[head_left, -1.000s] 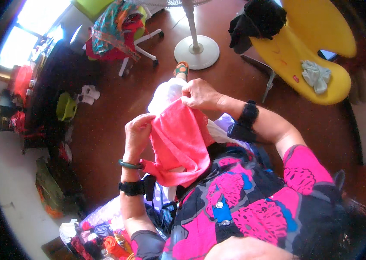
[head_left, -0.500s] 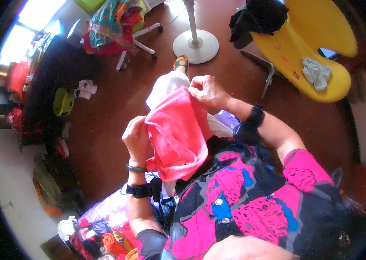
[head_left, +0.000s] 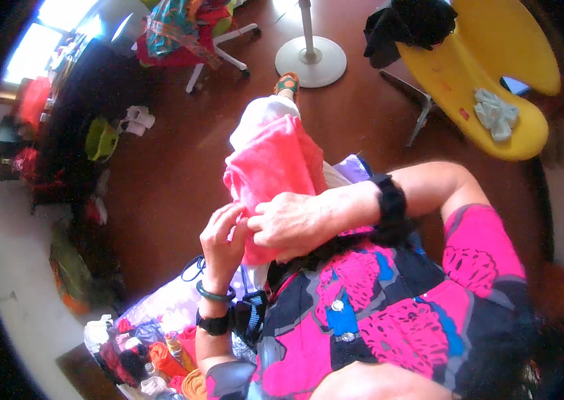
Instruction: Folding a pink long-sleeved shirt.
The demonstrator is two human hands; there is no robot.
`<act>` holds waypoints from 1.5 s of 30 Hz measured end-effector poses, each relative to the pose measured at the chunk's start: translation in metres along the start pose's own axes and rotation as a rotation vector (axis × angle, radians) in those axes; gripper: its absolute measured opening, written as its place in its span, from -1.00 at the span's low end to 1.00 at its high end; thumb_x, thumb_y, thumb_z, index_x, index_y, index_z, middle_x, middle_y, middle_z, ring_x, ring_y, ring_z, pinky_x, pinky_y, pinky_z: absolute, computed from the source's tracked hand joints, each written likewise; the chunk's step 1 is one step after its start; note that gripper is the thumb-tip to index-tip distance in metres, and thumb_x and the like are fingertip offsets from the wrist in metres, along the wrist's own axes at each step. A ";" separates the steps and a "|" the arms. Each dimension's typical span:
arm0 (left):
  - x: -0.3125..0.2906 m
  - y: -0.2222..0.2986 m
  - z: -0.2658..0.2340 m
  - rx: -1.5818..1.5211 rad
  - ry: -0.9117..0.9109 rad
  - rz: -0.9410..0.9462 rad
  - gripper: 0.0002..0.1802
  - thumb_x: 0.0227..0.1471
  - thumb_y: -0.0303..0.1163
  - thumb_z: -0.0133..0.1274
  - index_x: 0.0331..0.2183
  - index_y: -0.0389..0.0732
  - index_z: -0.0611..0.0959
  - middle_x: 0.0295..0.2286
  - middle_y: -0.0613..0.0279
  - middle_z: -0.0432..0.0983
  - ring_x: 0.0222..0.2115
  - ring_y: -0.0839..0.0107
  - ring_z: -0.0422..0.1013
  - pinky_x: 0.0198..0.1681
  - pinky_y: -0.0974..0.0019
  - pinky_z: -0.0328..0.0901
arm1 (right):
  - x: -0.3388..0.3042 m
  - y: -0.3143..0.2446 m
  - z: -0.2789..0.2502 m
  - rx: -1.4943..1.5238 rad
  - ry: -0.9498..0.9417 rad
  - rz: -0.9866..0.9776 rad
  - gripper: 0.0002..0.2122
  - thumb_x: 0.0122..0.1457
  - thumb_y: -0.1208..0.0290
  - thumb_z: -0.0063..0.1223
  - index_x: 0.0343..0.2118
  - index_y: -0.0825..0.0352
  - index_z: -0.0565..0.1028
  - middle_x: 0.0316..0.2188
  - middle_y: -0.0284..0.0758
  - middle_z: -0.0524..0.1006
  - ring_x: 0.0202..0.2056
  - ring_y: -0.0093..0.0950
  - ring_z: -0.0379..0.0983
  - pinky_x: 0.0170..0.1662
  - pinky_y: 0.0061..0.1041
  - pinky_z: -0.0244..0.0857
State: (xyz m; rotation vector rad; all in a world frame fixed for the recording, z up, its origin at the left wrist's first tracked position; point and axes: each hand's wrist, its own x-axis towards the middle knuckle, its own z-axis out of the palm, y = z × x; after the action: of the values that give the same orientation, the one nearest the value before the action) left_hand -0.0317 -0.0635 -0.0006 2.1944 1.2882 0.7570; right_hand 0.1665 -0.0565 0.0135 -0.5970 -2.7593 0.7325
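A coral-pink piece of cloth [head_left: 272,160] lies spread over my lap and thigh, its far part resting on white fabric [head_left: 258,120] over my knee. Whether it is a towel or a garment I cannot make out. My left hand [head_left: 222,233] pinches the cloth at its left edge with thumb and fingertips. Right beside it, my right hand [head_left: 292,220] reaches across the near part, its fingers closed on the same spot of cloth. The two hands' fingertips almost touch. Below the right hand, the cloth's near end is partly hidden.
At the lower left, a pile of folded, colourful clothes [head_left: 155,360] sits beside lilac fabric [head_left: 155,300]. A yellow chair [head_left: 442,87] holds a pale crumpled cloth [head_left: 495,115] and a black garment [head_left: 408,23]. Ahead stand a round white base [head_left: 322,63] and a wheeled chair [head_left: 218,57]; a green basket [head_left: 102,139] is at left.
My right hand has left the cloth's far right corner and come nearer, meeting my left hand at the left edge. The cloth now lies flatter over the lap. The view has shifted slightly.
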 end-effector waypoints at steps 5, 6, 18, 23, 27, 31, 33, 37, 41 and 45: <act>-0.031 -0.001 -0.012 -0.053 -0.161 -0.108 -0.57 -0.10 -0.34 0.12 -0.12 -0.21 0.54 -0.18 0.03 0.49 -0.16 0.13 0.43 -0.08 0.16 0.32 | 0.008 -0.001 0.020 0.168 0.086 -0.220 -0.92 -0.06 0.42 0.02 -0.49 0.20 0.53 -0.48 -0.29 0.51 -0.35 -0.21 0.48 -0.39 -0.26 0.40; -0.038 -0.001 -0.015 -0.053 -0.159 -0.112 -0.57 -0.10 -0.34 0.12 -0.12 -0.21 0.54 -0.18 0.03 0.49 -0.16 0.13 0.43 -0.08 0.16 0.32 | 0.008 -0.006 0.015 0.266 0.131 -0.232 -0.93 -0.06 0.42 0.02 -0.49 0.20 0.53 -0.48 -0.28 0.51 -0.35 -0.21 0.47 -0.37 -0.27 0.40; -0.074 0.007 -0.047 -0.491 -0.419 -0.472 -0.61 0.00 -0.37 0.06 -0.08 -0.24 0.52 -0.33 0.22 0.53 -0.26 0.43 0.44 -0.16 0.36 0.33 | 0.014 -0.028 0.011 0.875 -0.020 -0.473 -0.91 0.02 0.54 -0.05 -0.45 0.28 0.52 -0.54 -0.32 0.54 -0.44 -0.43 0.47 -0.35 -0.42 0.30; -0.064 0.026 -0.023 -0.558 -0.386 -0.425 -0.57 -0.01 -0.50 0.05 -0.04 -0.23 0.49 -0.35 0.20 0.54 -0.32 0.46 0.45 -0.20 0.40 0.35 | 0.001 -0.037 0.012 0.932 -0.118 -0.469 -0.91 0.00 0.55 -0.06 -0.48 0.33 0.51 -0.54 -0.31 0.54 -0.45 -0.43 0.48 -0.36 -0.44 0.31; -0.040 0.032 -0.010 -0.198 -0.213 -0.270 -0.55 -0.07 -0.56 0.07 -0.06 -0.23 0.50 -0.45 0.18 0.54 -0.41 0.48 0.46 -0.27 0.41 0.36 | 0.000 -0.035 0.015 0.929 -0.066 -0.440 -0.92 0.02 0.55 -0.05 -0.48 0.35 0.51 -0.54 -0.28 0.55 -0.46 -0.43 0.48 -0.37 -0.46 0.32; -0.017 0.047 -0.003 -0.275 -0.108 -0.157 -0.54 -0.10 -0.59 0.06 -0.06 -0.20 0.51 -0.55 0.15 0.53 -0.56 0.43 0.42 -0.43 0.36 0.35 | 0.001 -0.043 0.016 1.028 -0.066 -0.419 -0.91 0.03 0.54 -0.04 -0.48 0.37 0.51 -0.55 -0.27 0.55 -0.46 -0.44 0.49 -0.38 -0.47 0.33; -0.008 0.050 -0.006 -0.232 -0.397 -0.161 -0.53 -0.09 -0.57 0.06 -0.05 -0.18 0.51 -0.56 0.13 0.52 -0.57 0.42 0.43 -0.43 0.38 0.35 | -0.001 -0.042 0.015 1.021 -0.069 -0.416 -0.91 0.03 0.54 -0.04 -0.48 0.38 0.51 -0.54 -0.26 0.55 -0.46 -0.44 0.49 -0.38 -0.47 0.33; -0.008 0.030 0.005 -0.262 -0.294 -0.067 -0.65 -0.08 -0.53 0.08 -0.16 -0.25 0.55 -0.58 0.11 0.52 -0.56 0.41 0.46 -0.42 0.41 0.36 | -0.006 -0.035 0.017 0.979 -0.105 -0.402 -0.93 0.01 0.62 -0.02 -0.43 0.40 0.50 -0.54 -0.23 0.50 -0.42 -0.36 0.47 -0.33 -0.43 0.33; -0.021 0.018 0.007 -0.382 -0.243 -0.294 -0.83 0.00 -0.51 0.05 -0.29 -0.32 0.56 -0.52 0.18 0.52 -0.48 0.50 0.46 -0.40 0.44 0.36 | -0.010 -0.033 0.008 1.002 -0.088 -0.407 -0.93 0.01 0.62 0.00 -0.43 0.40 0.50 -0.53 -0.23 0.51 -0.41 -0.35 0.47 -0.33 -0.42 0.33; -0.029 0.019 0.007 -0.460 -0.240 -0.391 -0.87 0.01 -0.50 0.04 -0.33 -0.33 0.56 -0.50 0.17 0.52 -0.46 0.52 0.45 -0.39 0.44 0.35 | -0.012 -0.034 0.008 1.014 -0.107 -0.383 -0.95 0.01 0.60 0.02 -0.45 0.40 0.49 -0.51 -0.22 0.51 -0.39 -0.33 0.47 -0.32 -0.40 0.32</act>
State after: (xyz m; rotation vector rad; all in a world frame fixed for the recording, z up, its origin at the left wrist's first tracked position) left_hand -0.0269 -0.0987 -0.0004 1.5545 1.2229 0.5463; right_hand 0.1634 -0.0924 0.0230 0.1802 -2.0393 1.8441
